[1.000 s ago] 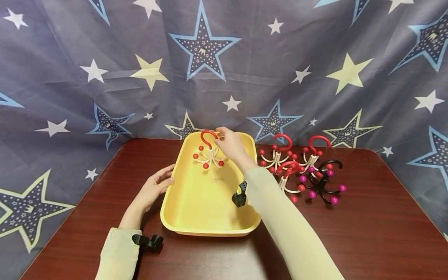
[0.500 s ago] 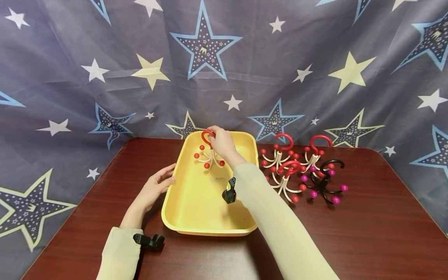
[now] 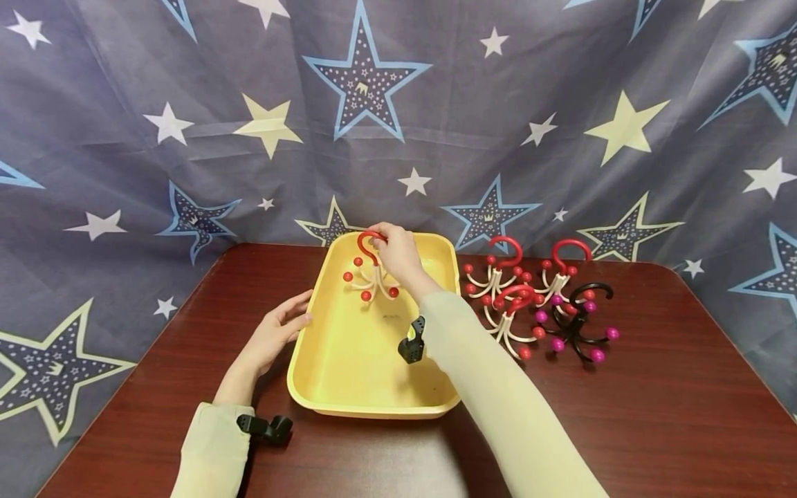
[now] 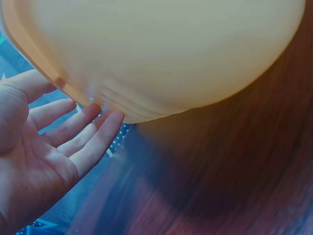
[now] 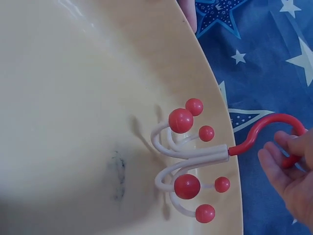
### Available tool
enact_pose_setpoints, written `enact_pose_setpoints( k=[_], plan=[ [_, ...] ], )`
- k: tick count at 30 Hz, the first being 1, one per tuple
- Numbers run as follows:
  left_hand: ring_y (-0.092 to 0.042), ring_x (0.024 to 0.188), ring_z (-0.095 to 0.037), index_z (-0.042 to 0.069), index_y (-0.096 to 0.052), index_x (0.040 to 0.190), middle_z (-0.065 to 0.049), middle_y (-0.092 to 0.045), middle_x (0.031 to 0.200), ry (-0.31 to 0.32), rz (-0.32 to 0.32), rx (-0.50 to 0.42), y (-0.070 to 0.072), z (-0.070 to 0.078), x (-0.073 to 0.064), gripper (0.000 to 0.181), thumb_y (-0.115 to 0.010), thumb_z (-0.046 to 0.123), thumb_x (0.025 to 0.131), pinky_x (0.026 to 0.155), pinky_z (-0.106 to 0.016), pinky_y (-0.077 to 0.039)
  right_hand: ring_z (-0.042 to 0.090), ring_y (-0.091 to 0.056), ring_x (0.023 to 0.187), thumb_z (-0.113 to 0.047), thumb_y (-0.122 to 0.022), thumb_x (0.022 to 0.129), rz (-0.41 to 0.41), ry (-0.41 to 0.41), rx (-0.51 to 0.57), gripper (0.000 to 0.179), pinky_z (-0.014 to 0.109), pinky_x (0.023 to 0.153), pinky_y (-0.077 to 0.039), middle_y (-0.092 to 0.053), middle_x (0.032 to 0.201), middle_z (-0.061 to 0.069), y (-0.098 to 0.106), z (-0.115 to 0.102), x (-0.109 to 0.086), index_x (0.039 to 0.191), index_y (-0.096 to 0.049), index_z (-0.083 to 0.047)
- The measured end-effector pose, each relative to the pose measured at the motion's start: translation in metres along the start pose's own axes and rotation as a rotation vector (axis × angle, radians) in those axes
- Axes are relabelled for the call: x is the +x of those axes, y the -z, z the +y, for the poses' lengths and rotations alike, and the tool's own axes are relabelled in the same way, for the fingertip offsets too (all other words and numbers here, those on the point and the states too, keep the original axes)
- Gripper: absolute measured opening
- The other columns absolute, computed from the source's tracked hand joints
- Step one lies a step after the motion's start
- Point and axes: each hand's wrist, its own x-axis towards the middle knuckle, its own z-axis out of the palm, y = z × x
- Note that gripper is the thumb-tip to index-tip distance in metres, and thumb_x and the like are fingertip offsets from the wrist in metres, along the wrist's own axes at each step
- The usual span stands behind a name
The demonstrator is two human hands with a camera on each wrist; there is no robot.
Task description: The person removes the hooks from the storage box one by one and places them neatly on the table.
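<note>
A red-and-white hook hanger (image 3: 376,274) stands upright over the far half of the yellow tray (image 3: 355,373). Its curled white arms end in red balls, and a red hook (image 5: 254,132) tops the stem. My right hand (image 3: 398,256) grips that red hook, with fingertips curled round its end in the right wrist view. Ball shadows fall on the tray floor beneath the arms. My left hand (image 3: 268,339) rests against the tray's left side. In the left wrist view, the left fingers (image 4: 93,142) reach out loosely to the outer wall.
Right of the tray, several more red-and-white hook hangers (image 3: 506,325) stand close together on the dark red table (image 3: 654,415). A black hanger with magenta balls (image 3: 575,332) is beside them. Behind the table hangs a starry grey-blue cloth (image 3: 436,152).
My right hand has moved slightly left and taken hold of the red hook, where earlier its fingers were only at the hook's right side. The left hand and tray stay put.
</note>
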Motion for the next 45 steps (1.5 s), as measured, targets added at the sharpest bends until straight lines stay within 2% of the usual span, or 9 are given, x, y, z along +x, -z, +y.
enact_pose_setpoints(
  k=[4,10,14,19,28,35,40,45],
  plan=[
    [-0.056,0.107,-0.02,0.01,-0.031,0.142,-0.022,-0.041,0.135,0.001,0.003,0.002,0.0,0.001,0.0,0.054,-0.052,0.02,0.093,0.079,-0.024,-0.05,0.013,-0.06,0.078,-0.012,-0.054,0.091,-0.014,0.007,0.036,0.019,0.025,0.07,-0.048,-0.068,0.093,0.001,0.006,0.0,-0.004,0.106,-0.066,-0.011],
    [-0.055,0.108,-0.022,0.01,-0.031,0.142,-0.022,-0.04,0.136,0.0,0.006,0.007,0.0,0.001,-0.001,0.053,-0.052,0.019,0.093,0.079,-0.024,-0.05,0.016,-0.064,0.079,-0.013,-0.054,0.091,-0.044,0.027,0.097,0.018,0.025,0.071,-0.051,-0.068,0.093,0.002,0.016,0.002,-0.011,0.105,-0.066,-0.011],
    [-0.057,0.105,-0.017,0.01,-0.031,0.142,-0.022,-0.04,0.136,-0.007,0.002,0.002,0.0,0.001,-0.002,0.054,-0.052,0.019,0.093,0.079,-0.024,-0.05,0.016,-0.063,0.078,-0.014,-0.055,0.091,-0.04,0.062,0.106,0.018,0.025,0.071,-0.051,-0.068,0.092,0.001,0.026,0.004,-0.017,0.105,-0.066,-0.011],
    [-0.058,0.101,-0.011,0.01,-0.031,0.142,-0.022,-0.041,0.135,-0.012,-0.001,-0.002,0.0,0.0,-0.001,0.055,-0.053,0.021,0.092,0.078,-0.022,-0.05,0.014,-0.065,0.083,-0.012,-0.054,0.091,-0.057,0.088,0.151,0.018,0.024,0.074,-0.051,-0.068,0.094,0.002,0.038,0.003,-0.026,0.105,-0.065,-0.01],
    [-0.058,0.098,-0.007,0.01,-0.031,0.142,-0.022,-0.04,0.135,-0.013,-0.004,-0.007,0.0,0.0,-0.002,0.056,-0.054,0.022,0.092,0.078,-0.022,-0.05,0.011,-0.066,0.087,-0.015,-0.058,0.089,-0.085,0.139,0.185,0.021,0.022,0.077,-0.051,-0.069,0.096,0.002,0.06,-0.003,-0.044,0.108,-0.065,-0.012],
    [-0.057,0.098,-0.004,0.011,-0.031,0.142,-0.021,-0.04,0.135,-0.018,-0.01,-0.008,0.0,0.0,-0.001,0.056,-0.053,0.023,0.092,0.079,-0.022,-0.049,0.02,-0.067,0.085,-0.014,-0.058,0.089,-0.128,0.18,0.273,0.022,0.025,0.077,-0.052,-0.069,0.097,0.006,0.08,-0.005,-0.061,0.11,-0.064,-0.01],
    [-0.058,0.097,-0.003,0.01,-0.031,0.142,-0.022,-0.04,0.135,-0.017,-0.01,-0.007,-0.001,0.0,-0.001,0.056,-0.053,0.022,0.092,0.078,-0.022,-0.05,0.025,-0.066,0.087,-0.013,-0.058,0.089,-0.128,0.179,0.317,0.021,0.025,0.076,-0.052,-0.068,0.095,0.01,0.094,-0.002,-0.075,0.108,-0.064,-0.007],
    [-0.058,0.096,-0.001,0.01,-0.031,0.142,-0.022,-0.04,0.135,-0.018,-0.006,-0.002,-0.001,0.0,-0.001,0.056,-0.054,0.023,0.092,0.078,-0.022,-0.05,0.018,-0.067,0.086,-0.014,-0.059,0.088,-0.121,0.149,0.325,0.022,0.024,0.076,-0.052,-0.069,0.094,0.007,0.107,0.002,-0.088,0.109,-0.064,-0.008]
  ],
)
